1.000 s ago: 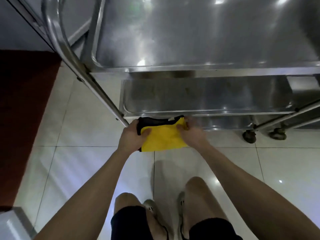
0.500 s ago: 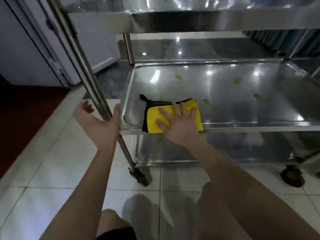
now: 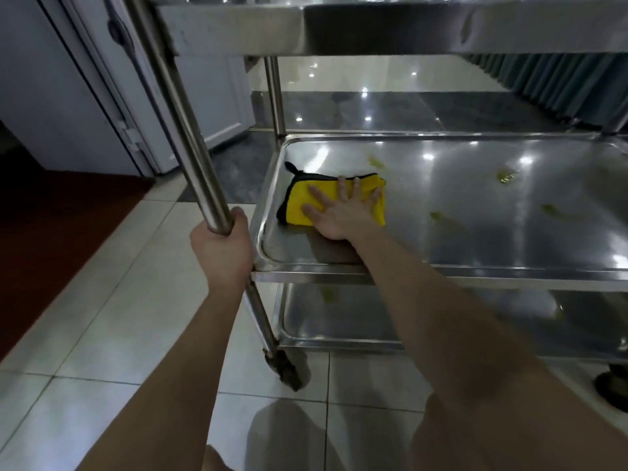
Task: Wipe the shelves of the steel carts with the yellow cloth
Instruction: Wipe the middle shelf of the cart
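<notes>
**Wiping stroke, middle tier.** My right hand [image 3: 339,215] lies flat on the folded yellow cloth with black edging [image 3: 299,205]. The fingers are spread and straight and the palm bears down, so this grip is apart, pinching nothing. The cloth sits in the near-left corner of the tray-shaped middle steel shelf [image 3: 475,239], close to its raised rim. My left hand [image 3: 221,249] has its grip clamped round the slanted round steel upright [image 3: 180,124] at the corner of the three-tier steel cart [image 3: 407,28], just beside the shelf edge (a brace, I judge, since the cart stands on a dark castor [image 3: 287,372] and could roll under a push). Yellow-green smears [image 3: 505,176] lie on the shelf to the right of the cloth, well apart from it. One more shows on the bottom steel shelf [image 3: 339,324].

**Handling, as I judge it.**
- The cloth is light, soft and limp, and likely to bunch or unfold if I drag it by one edge.
- A broad flat palm over its middle, with fingertips near the leading edge, should hold the fold together.
- The polished steel looks slick, so the cloth should glide easily.
- The smears may need firmer pressure or a second pass.
</notes>
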The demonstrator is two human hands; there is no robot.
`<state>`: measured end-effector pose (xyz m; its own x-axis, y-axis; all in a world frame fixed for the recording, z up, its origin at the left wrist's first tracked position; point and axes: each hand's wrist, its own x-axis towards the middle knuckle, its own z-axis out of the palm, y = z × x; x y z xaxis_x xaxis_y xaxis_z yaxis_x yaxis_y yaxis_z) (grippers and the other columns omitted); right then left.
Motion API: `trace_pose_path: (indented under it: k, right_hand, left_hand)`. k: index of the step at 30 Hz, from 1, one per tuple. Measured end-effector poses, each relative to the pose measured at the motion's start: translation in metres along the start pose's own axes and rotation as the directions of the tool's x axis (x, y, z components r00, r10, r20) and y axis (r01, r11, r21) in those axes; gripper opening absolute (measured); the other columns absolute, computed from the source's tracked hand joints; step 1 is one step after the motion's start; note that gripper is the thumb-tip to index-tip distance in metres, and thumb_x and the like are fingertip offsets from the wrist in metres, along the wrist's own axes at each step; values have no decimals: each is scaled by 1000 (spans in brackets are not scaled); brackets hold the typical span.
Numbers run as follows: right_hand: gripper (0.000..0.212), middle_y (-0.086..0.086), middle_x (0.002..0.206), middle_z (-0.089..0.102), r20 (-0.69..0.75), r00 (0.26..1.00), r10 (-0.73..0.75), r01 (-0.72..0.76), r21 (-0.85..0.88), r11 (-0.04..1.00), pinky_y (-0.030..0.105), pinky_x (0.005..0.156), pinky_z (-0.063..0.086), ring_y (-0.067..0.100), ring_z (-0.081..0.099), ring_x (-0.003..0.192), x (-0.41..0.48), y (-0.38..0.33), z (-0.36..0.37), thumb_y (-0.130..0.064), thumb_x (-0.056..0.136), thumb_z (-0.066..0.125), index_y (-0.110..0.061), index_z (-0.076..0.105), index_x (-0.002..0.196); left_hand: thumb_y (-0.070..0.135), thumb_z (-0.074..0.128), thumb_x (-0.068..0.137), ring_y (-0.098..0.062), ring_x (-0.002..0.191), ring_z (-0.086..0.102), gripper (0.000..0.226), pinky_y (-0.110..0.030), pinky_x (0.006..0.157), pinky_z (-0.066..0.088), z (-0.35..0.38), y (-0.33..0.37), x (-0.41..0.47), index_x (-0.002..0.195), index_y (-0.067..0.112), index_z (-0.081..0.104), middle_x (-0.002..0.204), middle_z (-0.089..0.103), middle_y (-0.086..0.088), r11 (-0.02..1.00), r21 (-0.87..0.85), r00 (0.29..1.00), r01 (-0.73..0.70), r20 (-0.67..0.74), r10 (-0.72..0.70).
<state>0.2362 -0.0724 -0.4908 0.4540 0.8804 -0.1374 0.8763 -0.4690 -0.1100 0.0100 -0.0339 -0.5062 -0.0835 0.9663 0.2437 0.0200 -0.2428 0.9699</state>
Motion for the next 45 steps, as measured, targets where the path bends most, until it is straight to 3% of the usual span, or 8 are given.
trace_pose_path:
  k: [6, 10, 20, 24, 31, 35, 40, 45]
  right_hand:
    - [72, 8, 178, -17, -15, 995, -101, 101, -7, 995, 81, 112, -21, 43, -20, 162, -53, -38, 25, -81, 97, 9, -58, 1, 165]
    - [70, 0, 180, -14, 10, 992, -125, 124, 19, 992, 76, 120, -15, 35, -17, 164, -78, -7, 20, -82, 98, 13, -61, 3, 164]
    - [80, -3, 180, -11, 26, 960, 277, -278, 70, 958, 75, 121, -15, 32, -16, 165, -90, 191, -3, -96, 85, 8, -67, 1, 159]
    - [94, 2, 179, -15, -2, 956, 294, -293, 83, 952, 79, 116, -18, 38, -19, 163, -60, 143, -2, -101, 78, 2, -62, 1, 163]
    - [88, 9, 179, -15, 5, 1000, -3, 3, 37, 999, 82, 111, -23, 44, -21, 162, -13, -31, 9, -92, 90, 10, -52, 5, 168]
    - [81, 8, 179, -15, -16, 995, -102, 102, 19, 995, 80, 111, -25, 43, -21, 162, -48, -60, 25, -88, 93, 10, -55, 5, 166]
    - [74, -3, 179, -15, 53, 990, -132, 130, 42, 991, 75, 120, -18, 32, -19, 164, -79, -13, 17, -85, 95, 17, -61, 3, 164]
    - [82, -8, 180, -10, 9, 999, 53, -53, 59, 997, 72, 124, -13, 28, -14, 166, -101, 113, 10, -95, 81, 9, -69, 1, 158]
  left_hand:
    - [37, 68, 87, -22, 52, 49, 41, -39, 50, 42, -1, 10, -4, 63, 13, 45, 58, 45, -12, 999, 39, 1000, 19, -13, -18]
    - [37, 69, 83, -22, 52, 53, 36, -41, 51, 45, -4, 12, -2, 61, 20, 46, 57, 48, -12, 997, 54, 999, 53, 11, -54]
    - [30, 69, 82, -23, 54, 49, 28, -40, 53, 42, -4, 12, 2, 67, 19, 48, 59, 44, -11, 997, 44, 998, 61, 24, -62]
    - [29, 68, 84, -23, 51, 47, 34, -38, 51, 41, -4, 5, 3, 63, 22, 42, 57, 42, -11, 999, 17, 998, 48, 28, -48]
    - [29, 69, 85, -23, 52, 45, 45, -40, 51, 39, -1, -3, 7, 50, 33, 41, 55, 37, -6, 999, -23, 999, 35, 4, -35]
    - [28, 69, 84, -25, 54, 44, 43, -49, 48, 42, -2, 2, 9, 51, 30, 42, 56, 36, -10, 998, -18, 998, 55, 23, -55]
    - [33, 67, 80, -19, 51, 46, 37, -41, 51, 42, -8, 7, 8, 50, 27, 46, 54, 42, -6, 996, 45, 994, 71, 79, -74]
    - [28, 66, 77, -19, 47, 48, 34, -36, 52, 42, -8, 12, 6, 49, 28, 48, 50, 45, -1, 996, 49, 994, 74, 82, -78]
